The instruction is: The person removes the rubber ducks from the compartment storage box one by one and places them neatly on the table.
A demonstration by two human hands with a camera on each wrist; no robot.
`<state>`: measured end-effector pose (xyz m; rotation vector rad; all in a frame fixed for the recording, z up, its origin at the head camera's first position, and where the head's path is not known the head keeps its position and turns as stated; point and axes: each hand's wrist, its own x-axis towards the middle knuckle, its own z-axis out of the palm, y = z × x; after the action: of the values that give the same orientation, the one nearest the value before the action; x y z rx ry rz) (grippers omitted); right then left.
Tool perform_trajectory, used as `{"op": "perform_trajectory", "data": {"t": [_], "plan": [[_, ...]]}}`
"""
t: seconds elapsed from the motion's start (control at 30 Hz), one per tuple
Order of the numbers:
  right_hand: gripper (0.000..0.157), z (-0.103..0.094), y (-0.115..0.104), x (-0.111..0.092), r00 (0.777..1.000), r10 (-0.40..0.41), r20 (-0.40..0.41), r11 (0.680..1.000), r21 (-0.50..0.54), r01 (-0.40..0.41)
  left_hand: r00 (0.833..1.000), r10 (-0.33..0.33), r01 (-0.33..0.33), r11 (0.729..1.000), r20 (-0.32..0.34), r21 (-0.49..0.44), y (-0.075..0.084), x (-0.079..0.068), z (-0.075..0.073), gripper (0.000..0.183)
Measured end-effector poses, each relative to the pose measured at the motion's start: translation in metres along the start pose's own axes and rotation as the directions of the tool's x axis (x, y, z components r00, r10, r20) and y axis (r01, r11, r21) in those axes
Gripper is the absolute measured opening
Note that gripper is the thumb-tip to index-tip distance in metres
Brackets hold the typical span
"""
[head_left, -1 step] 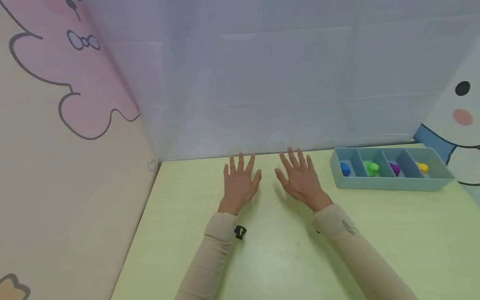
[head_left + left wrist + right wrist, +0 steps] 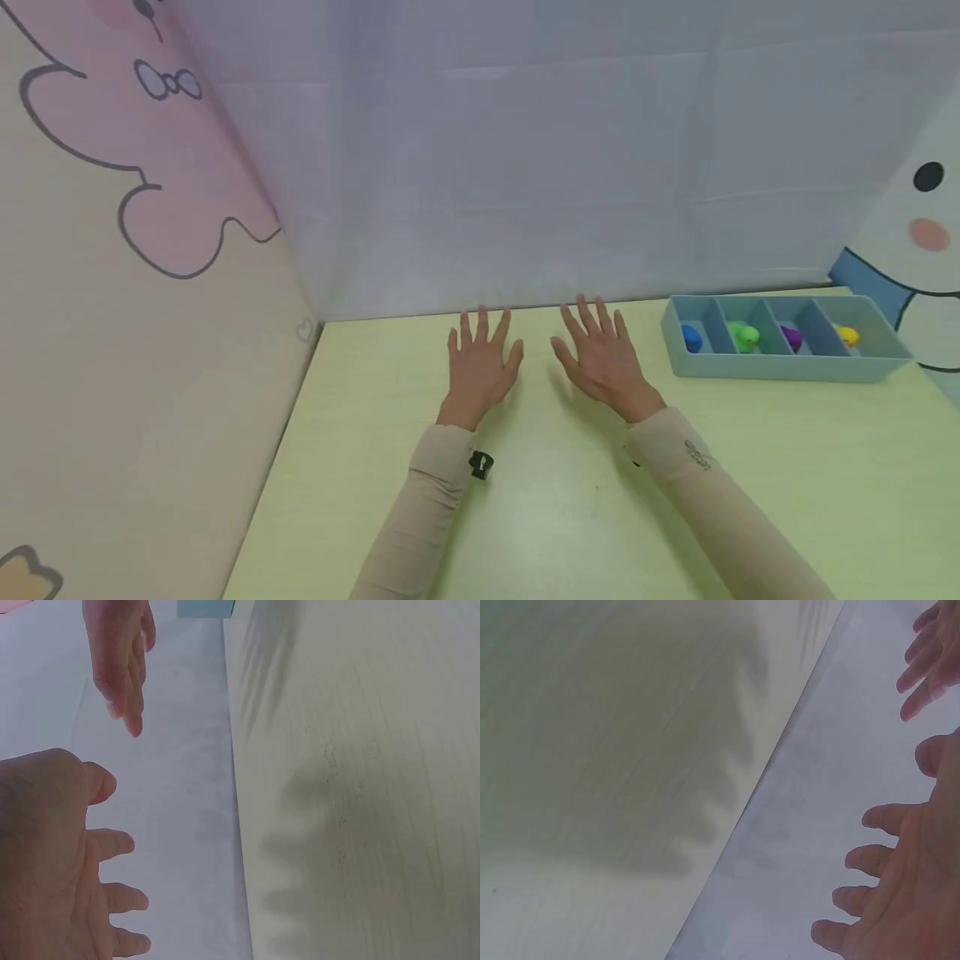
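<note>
Tray (image 2: 787, 367) on the table (image 2: 540, 533), right of the right hand (image 2: 603, 362) in the head view: it looks light, stiff and smooth (likely plastic), best held by its end walls. The left hand (image 2: 477, 371) is empty, fingers spread, like the right.

Left wrist view: fingers apart, gripping nothing.

Right wrist view: fingers likewise apart, tray unseen.

Passable gap between left hand (image 2: 478, 371) and right hand (image 2: 602, 367). Divided tray (image 2: 780, 367) blocks low passage rightward; backdrop (image 2: 510, 192) blocks ahead.
</note>
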<state>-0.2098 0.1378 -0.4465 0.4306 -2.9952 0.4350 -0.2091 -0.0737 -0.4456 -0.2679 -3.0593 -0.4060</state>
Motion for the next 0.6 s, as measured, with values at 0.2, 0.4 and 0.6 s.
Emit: {"op": "perform_trajectory", "data": {"t": [0.2,0.4,0.6], "plan": [[0.068,-0.001,0.002,-0.002,1.000,0.006,-0.006,1.000,0.013,-0.006,1.000,0.010,-0.010,1.000,-0.008,0.006,0.002,0.000,0.000,0.061],[0.068,-0.003,0.007,-0.007,1.000,0.014,0.012,0.999,0.051,-0.015,1.000,0.016,-0.016,0.999,-0.008,-0.047,0.001,-0.001,0.000,0.061],[0.066,-0.016,0.021,-0.015,0.999,0.029,0.014,0.995,0.097,-0.031,0.999,0.048,-0.049,0.994,-0.022,-0.093,0.001,-0.003,-0.001,0.060]]}}
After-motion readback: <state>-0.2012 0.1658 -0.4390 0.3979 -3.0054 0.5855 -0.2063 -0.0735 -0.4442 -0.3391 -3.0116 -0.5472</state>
